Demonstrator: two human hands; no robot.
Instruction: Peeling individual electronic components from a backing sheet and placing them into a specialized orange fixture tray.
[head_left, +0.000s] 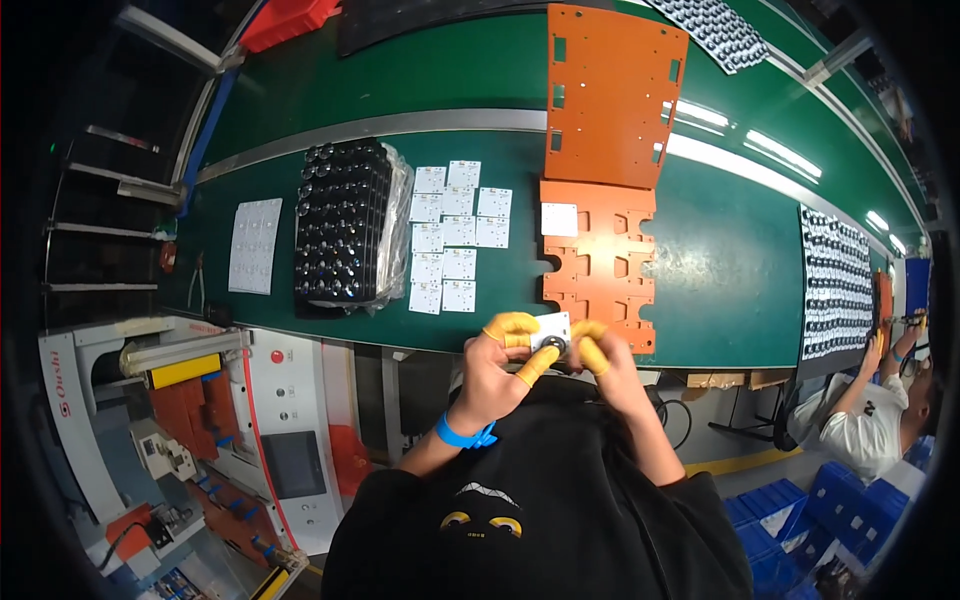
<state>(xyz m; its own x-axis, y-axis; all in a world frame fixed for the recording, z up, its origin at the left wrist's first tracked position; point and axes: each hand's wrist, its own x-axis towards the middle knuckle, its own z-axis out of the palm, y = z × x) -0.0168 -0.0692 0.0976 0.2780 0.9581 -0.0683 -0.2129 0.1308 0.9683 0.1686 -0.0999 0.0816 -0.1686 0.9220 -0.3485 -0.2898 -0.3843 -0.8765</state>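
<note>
Between my hands, at the table's front edge, is a small white circuit board point(550, 325) with a round black lens part point(554, 343) on it. My left hand point(488, 378), in yellow finger cots, pinches the board from its left side. Close against its right side, my right hand point(612, 368) has its yellow-covered fingers drawn together; what they grip is hard to make out. Just beyond lies an orange fixture plate point(592, 285) with cut-outs, carrying one white board point(559, 219) at its upper left.
Several loose white boards point(459, 231) lie in columns left of the fixture. Beyond them sit a stack of black lens trays point(345, 225) and a white board panel point(255, 246). A machine point(290, 430) stands at lower left; a co-worker point(865, 425) works at right beside another filled tray point(835, 285).
</note>
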